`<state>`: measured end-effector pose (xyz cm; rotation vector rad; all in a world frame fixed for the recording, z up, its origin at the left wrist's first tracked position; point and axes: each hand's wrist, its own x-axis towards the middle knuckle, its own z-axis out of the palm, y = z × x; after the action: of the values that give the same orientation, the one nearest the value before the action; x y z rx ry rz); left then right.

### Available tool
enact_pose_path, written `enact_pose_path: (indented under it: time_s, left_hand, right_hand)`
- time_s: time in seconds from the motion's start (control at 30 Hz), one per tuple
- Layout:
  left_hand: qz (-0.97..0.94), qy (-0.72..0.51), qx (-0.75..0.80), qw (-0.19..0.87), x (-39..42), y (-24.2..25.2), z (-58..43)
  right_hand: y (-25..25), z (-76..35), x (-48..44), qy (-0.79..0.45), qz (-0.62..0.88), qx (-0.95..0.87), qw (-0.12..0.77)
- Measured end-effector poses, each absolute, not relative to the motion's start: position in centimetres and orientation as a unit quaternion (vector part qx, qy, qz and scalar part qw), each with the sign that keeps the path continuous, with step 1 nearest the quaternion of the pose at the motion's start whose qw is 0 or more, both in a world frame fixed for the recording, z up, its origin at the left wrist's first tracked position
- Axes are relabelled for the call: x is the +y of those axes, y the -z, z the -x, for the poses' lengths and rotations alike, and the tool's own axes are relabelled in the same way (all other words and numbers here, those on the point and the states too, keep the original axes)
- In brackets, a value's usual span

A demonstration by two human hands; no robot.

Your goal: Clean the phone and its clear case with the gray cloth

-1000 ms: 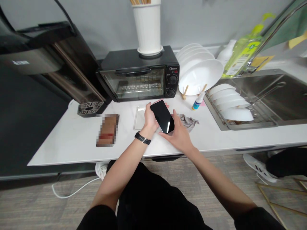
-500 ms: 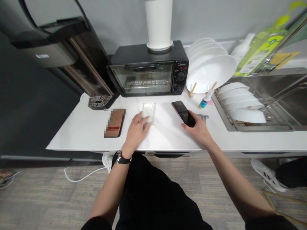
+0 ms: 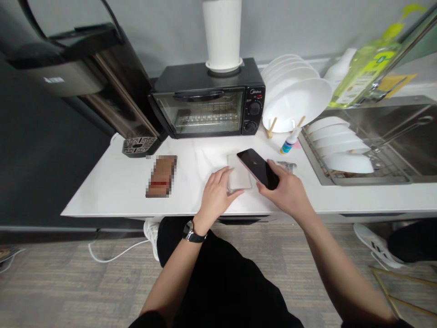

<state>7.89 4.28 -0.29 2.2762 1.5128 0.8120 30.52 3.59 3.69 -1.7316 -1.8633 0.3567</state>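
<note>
My left hand point(image 3: 218, 189) has hold of a clear phone case point(image 3: 241, 175) by its left side, fingertips on the left edge and thumb along the near edge. The case is low over the white counter. In my right hand point(image 3: 287, 187) is a smartphone point(image 3: 256, 165) with a dark screen facing up and a pinkish edge, tilted and gripped by its near right end. The phone's far left end overlaps the case's right side in view. A crumpled greyish wrapper point(image 3: 287, 166) lies just beyond my right hand.
A pixelated brown phone-shaped item point(image 3: 162, 176) lies on the left of the counter point(image 3: 112, 191). Behind stand a drinks dispenser point(image 3: 112, 95), a toaster oven point(image 3: 208, 111), racked plates point(image 3: 300, 102) and a small spray bottle point(image 3: 290, 141). The sink point(image 3: 406, 136) is right, with bowls point(image 3: 344, 148).
My left hand and the clear case have moved right and nearer to me, close to the phone. The phone has shifted slightly left, and the view has turned a little.
</note>
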Motion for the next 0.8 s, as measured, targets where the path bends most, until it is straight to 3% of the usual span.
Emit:
enact_pose_path:
  time_s: [0.13, 0.23, 0.8]
  left_hand:
    - [-0.765, -0.294, 0.548, 0.171, 4.3, 0.3, -8.1]
    - [-0.766, -0.286, 0.550, 0.171, 4.3, 0.3, -8.3]
    - [-0.753, -0.293, 0.563, 0.174, 4.0, 0.4, -8.3]
  right_hand:
    - [-6.0, -27.8, 1.9, -0.115, 0.659, -0.730, 0.140]
    - [-6.5, -26.5, 1.7, -0.092, 0.671, -0.730, 0.090]
    - [-7.3, -23.0, 4.3, -0.065, 0.689, -0.720, 0.057]
